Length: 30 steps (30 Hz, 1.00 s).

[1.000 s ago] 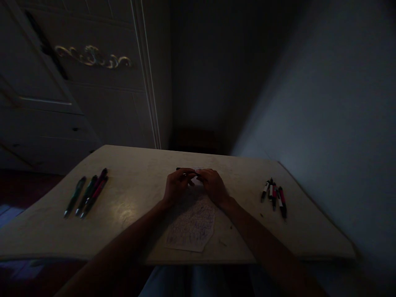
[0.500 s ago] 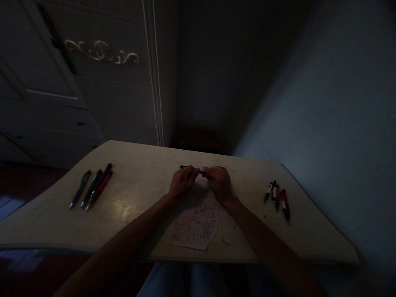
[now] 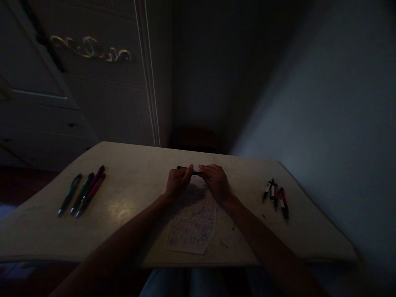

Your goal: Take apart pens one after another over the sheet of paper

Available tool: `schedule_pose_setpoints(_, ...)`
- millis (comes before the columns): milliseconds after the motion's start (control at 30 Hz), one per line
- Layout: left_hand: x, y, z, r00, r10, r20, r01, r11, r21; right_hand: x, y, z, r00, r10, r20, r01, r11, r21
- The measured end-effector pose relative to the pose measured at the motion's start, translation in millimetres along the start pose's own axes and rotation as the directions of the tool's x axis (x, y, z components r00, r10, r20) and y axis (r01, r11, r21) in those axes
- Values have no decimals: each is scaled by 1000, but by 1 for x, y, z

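two bare hands meet over a pale table (image 3: 145, 163) in a dim room; the thumb and fingers of the left hand (image 3: 178, 181) are closed around a slender dark pen (image 3: 196, 173), one end of which juts out past the knuckles on that side; the fingers of the right hand (image 3: 217, 181) are narrowed on the pen's other end, only a short stretch of it showing in the gap between the two grips; whether the pale patch beside that stretch belongs to the pen cannot be told in this light; just below the fingers, on the near side, lies a sheet of paper (image 3: 192, 227) thick with scribbled ink, its far part in the shadow of the hands; well to the left of the fingers rest a green pen (image 3: 69, 194), a dark green pen (image 3: 82, 194), a purple pen (image 3: 98, 175) and a red pen (image 3: 95, 190), the last three close together; well to the right of the fingers sits a loose cluster of shorter pens (image 3: 276, 196) in black, white and red; beyond the fingers, to the left, stands a panelled cabinet (image 3: 114, 99) with a scrolled ornament (image 3: 89, 49).
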State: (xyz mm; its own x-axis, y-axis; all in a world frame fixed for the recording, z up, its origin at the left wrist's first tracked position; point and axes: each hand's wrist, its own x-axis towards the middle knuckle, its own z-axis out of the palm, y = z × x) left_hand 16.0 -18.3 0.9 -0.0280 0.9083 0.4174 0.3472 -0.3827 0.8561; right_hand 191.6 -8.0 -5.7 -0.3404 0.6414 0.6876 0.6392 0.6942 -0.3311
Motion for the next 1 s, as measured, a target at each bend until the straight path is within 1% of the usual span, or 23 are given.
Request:
schedule_pose_setpoints(100,2,2,-4,1000,10,-7,-10,1000,14,1,-2,-1,999,29,22,-29,1000,-3)
schedule_pose_setpoints(233,4,4,-7,1000,15,13,-15,999,38,1,-2,0,997,17,73,-19,999,28)
schedule_pose_setpoints(333,3,3,-7,994,69,90,-71,997,23,1,-1,1,995,9,101,-14,999,44)
schedule_pose_setpoints(433,2,1,-9,977,130,168,-128,992,-22,2,0,-1,990,-7,142,-1,998,55)
schedule_pose_setpoints(500,2,0,-11,969,151,196,-144,988,-47,3,0,-4,988,-8,154,0,999,51)
schedule_pose_setpoints(567,2,-2,-13,965,161,206,-155,987,-48,4,0,-6,988,21,153,-27,999,42)
schedule_pose_setpoints(700,5,-8,-13,969,188,163,-190,982,-6,4,2,-7,980,113,162,-116,993,8)
schedule_pose_setpoints(767,6,-12,-12,958,224,177,-232,972,24,3,3,-7,975,141,174,-142,990,-10)
schedule_pose_setpoints(900,8,-15,-11,915,323,242,-352,932,85,3,4,-8,969,149,197,-149,989,-15)
schedule_pose_setpoints(1000,6,-10,-14,908,342,244,-387,907,167,4,2,-9,972,136,193,-133,991,-30)
